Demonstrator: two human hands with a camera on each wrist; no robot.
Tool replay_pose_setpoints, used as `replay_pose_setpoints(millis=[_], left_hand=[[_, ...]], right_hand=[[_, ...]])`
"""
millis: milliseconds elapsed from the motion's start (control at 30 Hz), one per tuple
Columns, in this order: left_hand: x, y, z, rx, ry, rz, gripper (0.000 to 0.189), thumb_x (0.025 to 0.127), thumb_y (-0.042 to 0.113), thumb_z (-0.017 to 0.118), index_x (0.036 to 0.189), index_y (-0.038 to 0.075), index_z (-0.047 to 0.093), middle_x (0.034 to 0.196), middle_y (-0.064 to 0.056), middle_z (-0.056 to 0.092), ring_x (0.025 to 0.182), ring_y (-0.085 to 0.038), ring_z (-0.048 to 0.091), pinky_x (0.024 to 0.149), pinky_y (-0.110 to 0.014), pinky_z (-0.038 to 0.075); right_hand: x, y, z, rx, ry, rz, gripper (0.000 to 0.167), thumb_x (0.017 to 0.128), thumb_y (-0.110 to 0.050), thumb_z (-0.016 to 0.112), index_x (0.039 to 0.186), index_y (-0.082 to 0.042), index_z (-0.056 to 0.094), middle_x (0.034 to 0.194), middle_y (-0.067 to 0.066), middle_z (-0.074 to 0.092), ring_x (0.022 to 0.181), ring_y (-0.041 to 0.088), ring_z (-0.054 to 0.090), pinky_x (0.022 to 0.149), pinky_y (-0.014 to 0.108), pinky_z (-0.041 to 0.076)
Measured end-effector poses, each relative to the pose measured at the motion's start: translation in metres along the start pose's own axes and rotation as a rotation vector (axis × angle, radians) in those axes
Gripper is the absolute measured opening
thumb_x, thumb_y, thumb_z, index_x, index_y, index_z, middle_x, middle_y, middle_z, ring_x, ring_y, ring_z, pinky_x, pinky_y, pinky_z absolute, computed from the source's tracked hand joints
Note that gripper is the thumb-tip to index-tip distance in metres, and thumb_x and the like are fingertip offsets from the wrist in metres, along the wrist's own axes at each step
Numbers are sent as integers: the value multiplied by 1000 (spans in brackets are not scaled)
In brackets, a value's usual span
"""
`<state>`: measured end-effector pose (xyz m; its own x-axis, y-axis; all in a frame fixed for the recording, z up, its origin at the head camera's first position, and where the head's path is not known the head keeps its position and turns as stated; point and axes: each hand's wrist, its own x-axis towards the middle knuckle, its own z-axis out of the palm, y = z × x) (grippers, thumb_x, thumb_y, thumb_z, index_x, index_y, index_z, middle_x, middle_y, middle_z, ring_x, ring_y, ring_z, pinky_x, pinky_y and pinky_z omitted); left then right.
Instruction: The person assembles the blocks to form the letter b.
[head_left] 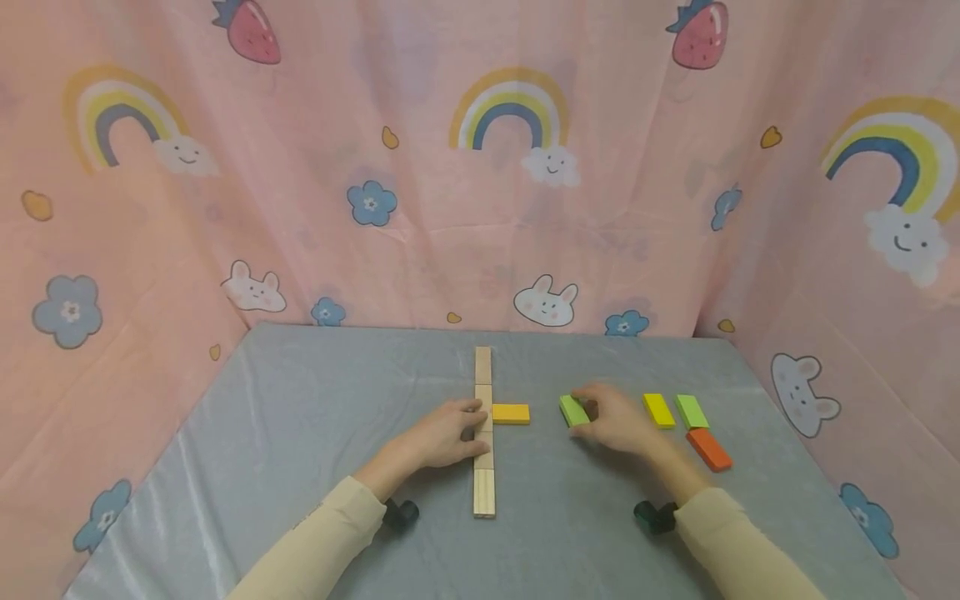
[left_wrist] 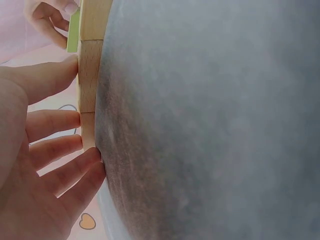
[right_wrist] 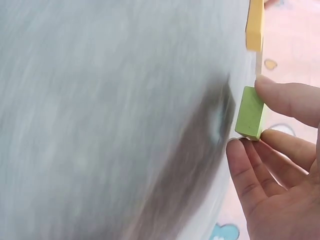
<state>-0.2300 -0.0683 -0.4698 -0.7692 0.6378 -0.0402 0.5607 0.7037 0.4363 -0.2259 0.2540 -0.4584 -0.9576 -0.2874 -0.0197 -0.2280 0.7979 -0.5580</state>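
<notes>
A right hand is pinching a green block right of the table's middle.
The block is sitting between its thumb and fingertips, right of an amber block that is lying crosswise against a row of plain wooden blocks. The left hand is resting its loosely spread fingers on that row, grasping nothing. Farther right, a yellow block is lying beside another green block, with a red block lying on its near side. A gray cloth is covering the table.

No text seems readable, though wrist views blur.
</notes>
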Motion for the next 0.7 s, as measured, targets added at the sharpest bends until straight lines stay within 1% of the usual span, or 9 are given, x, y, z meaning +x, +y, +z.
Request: replay_pose_setpoints(millis=[133,267,500,700], left_hand=[[0,0,0,7,1,5,58,99,37,68,145,4,57,156,-14,44,143,-34,42,115,-47,38],[0,0,0,12,-1,8,58,99,38,68,145,4,56,156,-14,44,143,-34,42,115,-47,38],[0,0,0,16,2,-2,59,99,38,68,145,4,56,156,-13,44,143,-33,43,115,-47,38],[0,-3,2,18,3,-6,59,99,39,68,145,5,56,156,-12,44,143,-32,43,115,-46,38]], right_hand=[[3,-11,6,-4,-25,-23,60,87,-21,82,137,2,59,135,18,59,113,33,61,98,55,51],[6,-20,12,4,-34,-50,58,86,-18,82,136,3,61,134,17,60,111,32,61,98,54,51],[11,-30,24,-22,-45,-48,55,84,-16,84,133,0,64,131,13,62,109,27,60,96,50,53],[12,-35,30,-28,-69,-46,55,84,-13,84,133,1,63,132,13,61,109,26,59,97,50,52]])
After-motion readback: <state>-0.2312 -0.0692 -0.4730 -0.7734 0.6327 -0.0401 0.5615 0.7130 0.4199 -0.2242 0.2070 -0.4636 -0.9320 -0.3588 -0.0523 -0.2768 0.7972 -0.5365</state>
